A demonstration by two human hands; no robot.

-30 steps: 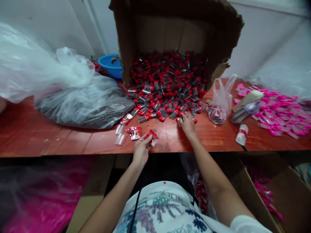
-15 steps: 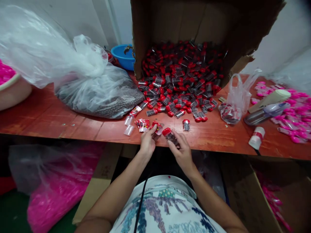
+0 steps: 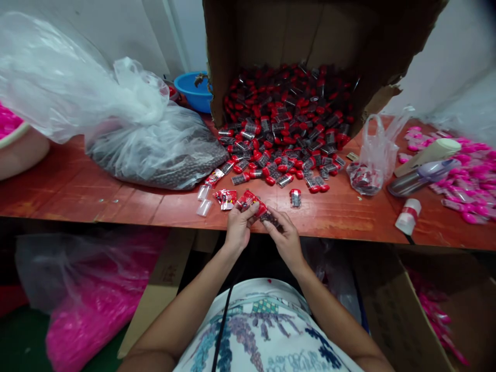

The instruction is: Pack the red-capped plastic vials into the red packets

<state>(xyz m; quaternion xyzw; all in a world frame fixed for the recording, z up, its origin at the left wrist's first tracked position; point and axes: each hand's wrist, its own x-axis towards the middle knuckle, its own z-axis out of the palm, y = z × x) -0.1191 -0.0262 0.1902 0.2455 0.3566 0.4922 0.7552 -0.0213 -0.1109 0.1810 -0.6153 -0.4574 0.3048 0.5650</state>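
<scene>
My left hand (image 3: 241, 226) is closed on a red printed wrapper (image 3: 246, 198), pinched between thumb and fingers. In my right hand (image 3: 285, 236) is a small clear jar with a red cap (image 3: 272, 221) and dark beads inside. Wrapper and jar meet in front of me at the table's edge; whether the jar is inside the wrapper I cannot tell. Left of my hands lie more red printed wrappers (image 3: 225, 199) and two clear plastic pieces (image 3: 203, 207). A single jar (image 3: 295, 198) stands a little beyond my right hand.
A cardboard box (image 3: 219, 67) on its side spills a heap of red-capped jars (image 3: 287, 129). Bagged dark beads (image 3: 155, 160) sit left, near a blue basin (image 3: 194, 93). To the right are a small plastic bag (image 3: 375, 165), a bottle (image 3: 420, 178), a white roll (image 3: 408, 217) and pink items (image 3: 468, 181).
My hands have come together, bringing the wrapper and the jar into contact. The jar's red cap has moved left toward the wrapper. The view has shifted slightly.
</scene>
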